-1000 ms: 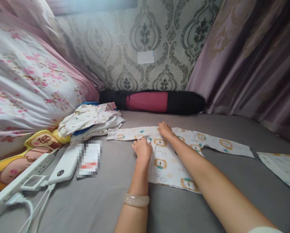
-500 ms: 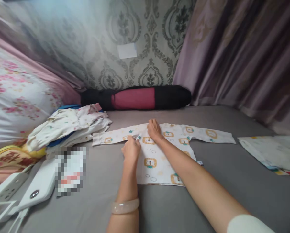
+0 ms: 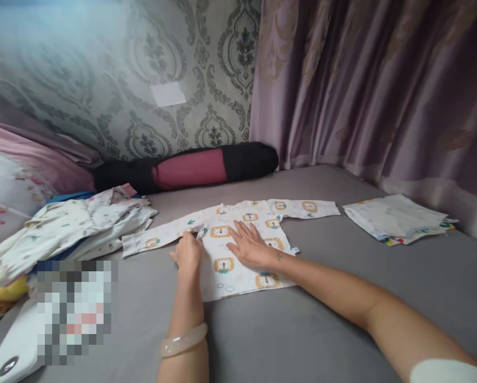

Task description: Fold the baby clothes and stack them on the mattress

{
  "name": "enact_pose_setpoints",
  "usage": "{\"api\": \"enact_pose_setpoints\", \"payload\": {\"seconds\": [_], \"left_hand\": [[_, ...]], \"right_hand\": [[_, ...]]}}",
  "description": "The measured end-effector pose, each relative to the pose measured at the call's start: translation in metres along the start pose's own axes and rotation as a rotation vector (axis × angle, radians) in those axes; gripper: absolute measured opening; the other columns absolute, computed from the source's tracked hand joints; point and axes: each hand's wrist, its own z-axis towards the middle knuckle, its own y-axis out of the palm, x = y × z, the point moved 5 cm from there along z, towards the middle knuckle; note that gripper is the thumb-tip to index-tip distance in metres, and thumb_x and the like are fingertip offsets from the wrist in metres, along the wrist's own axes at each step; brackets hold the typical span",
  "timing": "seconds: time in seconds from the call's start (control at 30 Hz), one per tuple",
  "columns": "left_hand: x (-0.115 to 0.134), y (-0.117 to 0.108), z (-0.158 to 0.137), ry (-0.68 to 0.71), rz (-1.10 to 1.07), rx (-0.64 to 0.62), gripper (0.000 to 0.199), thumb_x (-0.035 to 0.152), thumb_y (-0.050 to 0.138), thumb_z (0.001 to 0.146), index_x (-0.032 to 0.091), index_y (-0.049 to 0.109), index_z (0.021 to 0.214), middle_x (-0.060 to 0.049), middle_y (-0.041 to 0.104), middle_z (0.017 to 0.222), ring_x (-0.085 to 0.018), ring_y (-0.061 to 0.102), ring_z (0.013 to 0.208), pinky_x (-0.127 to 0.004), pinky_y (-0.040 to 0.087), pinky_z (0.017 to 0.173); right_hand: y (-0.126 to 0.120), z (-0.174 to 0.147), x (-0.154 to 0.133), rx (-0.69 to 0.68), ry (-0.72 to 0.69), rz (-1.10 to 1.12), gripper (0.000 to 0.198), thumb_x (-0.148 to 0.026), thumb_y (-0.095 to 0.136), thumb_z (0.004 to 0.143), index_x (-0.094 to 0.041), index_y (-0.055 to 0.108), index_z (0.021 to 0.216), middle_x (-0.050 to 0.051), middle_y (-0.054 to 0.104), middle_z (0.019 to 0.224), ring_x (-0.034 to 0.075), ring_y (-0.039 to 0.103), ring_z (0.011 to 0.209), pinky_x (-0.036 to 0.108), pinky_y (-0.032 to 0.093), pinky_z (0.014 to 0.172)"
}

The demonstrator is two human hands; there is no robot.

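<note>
A small white long-sleeved shirt (image 3: 238,274) with orange lion faces and green leaves lies spread out on the grey bed sheet, both sleeves stretched to the sides. My left hand (image 3: 188,252), with a pale bangle on its wrist, is closed on the shirt's left edge by the underarm; its fingertips are partly hidden. On the middle of the chest my right hand (image 3: 251,244) rests flat, fingers spread, holding nothing. A little tag sticks out at the shirt's right side.
Rumpled clothes (image 3: 74,218) are heaped at the left, near a white device (image 3: 21,335) and a blurred-out patch. Folded cloths (image 3: 398,218) lie at the right. Along the wall stretches a black and maroon roll (image 3: 190,167); purple curtains (image 3: 342,80) hang at the right.
My right hand has come down from the neckline to the chest and gone from curled to flat. My left hand stays at the underarm edge. The view has turned to the right.
</note>
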Motion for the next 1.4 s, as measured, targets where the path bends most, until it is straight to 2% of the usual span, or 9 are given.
{"api": "enact_pose_setpoints", "payload": {"seconds": [0.13,0.23,0.43,0.6,0.77,1.0,1.2,1.3,1.4], "left_hand": [[0.016,-0.009,-0.013,0.008,0.116,0.182,0.033,0.029,0.043,0.087,0.009,0.056,0.109,-0.023,0.058,0.117,-0.036,0.052,0.111,-0.045,0.039,0.087],[0.043,-0.006,-0.027,0.18,0.13,0.221,0.032,0.03,0.04,0.089,0.01,0.057,0.107,-0.02,0.059,0.111,-0.034,0.051,0.108,-0.043,0.039,0.084],[0.1,0.028,-0.067,0.632,0.059,0.079,0.031,0.021,0.039,0.088,0.018,0.052,0.116,-0.013,0.057,0.118,-0.027,0.049,0.112,-0.039,0.038,0.091],[0.117,0.058,-0.087,0.856,0.024,-0.036,0.038,0.025,0.036,0.093,0.018,0.043,0.13,-0.011,0.043,0.142,-0.025,0.032,0.136,-0.043,0.027,0.109],[0.117,0.073,-0.09,0.871,0.045,-0.126,0.043,0.035,0.03,0.096,0.02,0.039,0.136,-0.01,0.036,0.149,-0.024,0.025,0.14,-0.046,0.022,0.113],[0.118,0.072,-0.091,0.857,0.09,-0.102,0.045,0.035,0.028,0.097,0.018,0.04,0.137,-0.01,0.035,0.15,-0.022,0.025,0.141,-0.046,0.02,0.114],[0.118,0.073,-0.091,0.873,0.093,-0.086,0.046,0.037,0.028,0.097,0.018,0.041,0.137,-0.009,0.036,0.149,-0.022,0.026,0.14,-0.045,0.021,0.114],[0.117,0.073,-0.091,0.883,0.082,-0.064,0.045,0.036,0.028,0.097,0.018,0.043,0.136,-0.009,0.037,0.148,-0.023,0.028,0.139,-0.047,0.023,0.113],[0.116,0.073,-0.09,0.887,0.081,-0.052,0.044,0.037,0.03,0.096,0.02,0.044,0.135,-0.009,0.038,0.148,-0.023,0.029,0.139,-0.048,0.024,0.112]], "right_hand": [[-0.001,-0.033,0.002,-0.025,0.015,-0.014,0.061,-0.051,0.025,0.095,-0.018,0.029,0.147,0.015,0.017,0.155,0.027,0.005,0.143,0.054,0.0,0.112],[-0.004,-0.04,0.002,-0.027,0.008,-0.006,0.059,-0.047,0.028,0.095,-0.017,0.032,0.146,0.016,0.02,0.154,0.028,0.009,0.143,0.055,0.002,0.111],[-0.036,-0.032,0.03,0.148,0.099,-0.06,0.05,-0.026,0.024,0.095,-0.011,0.039,0.14,0.014,0.033,0.149,0.021,0.023,0.14,0.042,0.013,0.114],[-0.048,-0.03,0.075,0.229,0.276,-0.208,0.053,-0.034,0.027,0.096,-0.006,0.041,0.138,0.019,0.033,0.148,0.028,0.023,0.139,0.049,0.007,0.113],[-0.045,-0.031,0.084,0.24,0.307,-0.256,0.053,-0.039,0.031,0.096,-0.004,0.047,0.132,0.023,0.041,0.142,0.03,0.032,0.133,0.049,0.009,0.111],[-0.056,-0.03,0.084,0.256,0.306,-0.245,0.042,-0.038,0.031,0.097,-0.013,0.06,0.114,0.017,0.059,0.122,0.026,0.049,0.116,0.047,0.017,0.106],[-0.08,-0.01,0.111,0.102,0.431,-0.008,0.033,-0.033,0.041,0.092,-0.017,0.069,0.096,0.013,0.064,0.117,0.027,0.052,0.114,0.041,0.029,0.099],[-0.096,0.002,0.131,0.078,0.519,0.097,0.033,-0.036,0.044,0.089,-0.018,0.071,0.091,0.009,0.07,0.103,0.024,0.061,0.098,0.031,0.04,0.083],[-0.106,0.006,0.15,0.136,0.584,0.151,0.033,-0.035,0.043,0.088,-0.017,0.071,0.089,0.006,0.072,0.09,0.019,0.063,0.085,0.022,0.041,0.067]]}}
